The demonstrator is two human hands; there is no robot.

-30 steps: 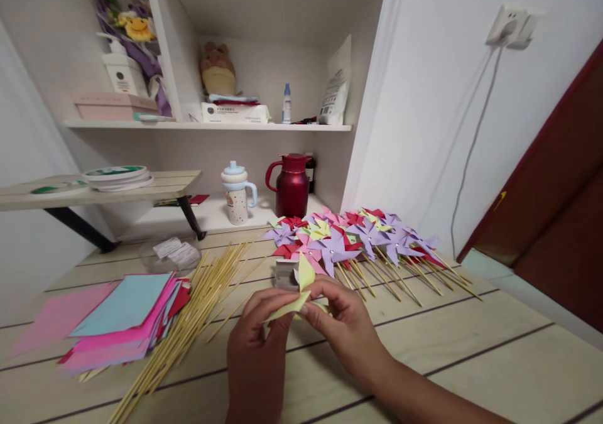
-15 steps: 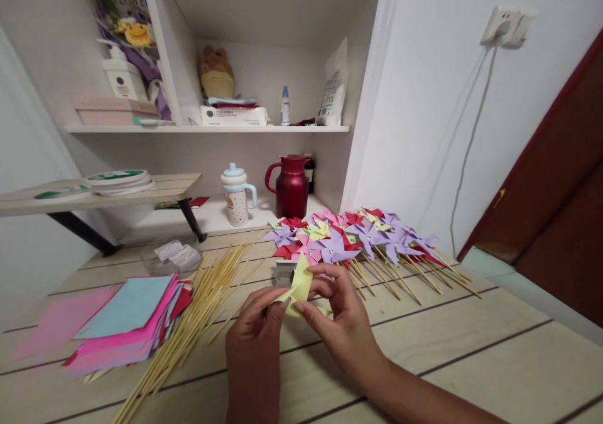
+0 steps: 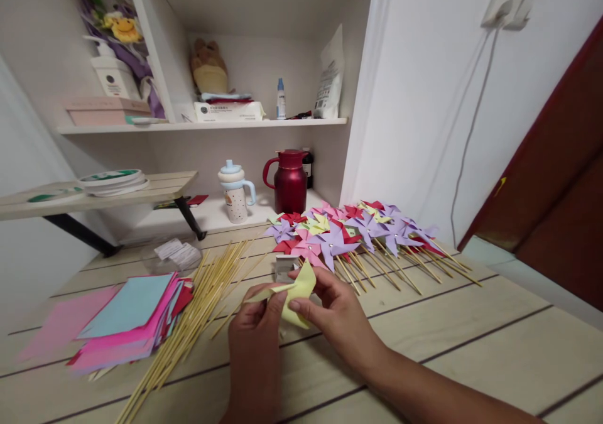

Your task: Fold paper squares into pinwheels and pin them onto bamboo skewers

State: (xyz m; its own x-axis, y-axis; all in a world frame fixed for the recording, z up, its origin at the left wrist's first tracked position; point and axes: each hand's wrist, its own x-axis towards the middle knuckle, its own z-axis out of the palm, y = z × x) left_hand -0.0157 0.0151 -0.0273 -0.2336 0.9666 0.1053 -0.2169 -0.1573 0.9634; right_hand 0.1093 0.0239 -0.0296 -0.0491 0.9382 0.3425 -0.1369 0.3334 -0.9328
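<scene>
Both hands, left hand (image 3: 257, 323) and right hand (image 3: 332, 314), pinch the folded pale-yellow paper square (image 3: 294, 289) with closed fingers above the wooden tabletop (image 3: 471, 342), steadying its flaps.

— Item being listed?
— One yellow paper piece (image 3: 294, 292), partly folded, flaps curling upward.
— Where is it sitting?
— It is hanging just above the near middle of the table, being pinched between the left hand (image 3: 257, 330) and the right hand (image 3: 330, 314).
</scene>
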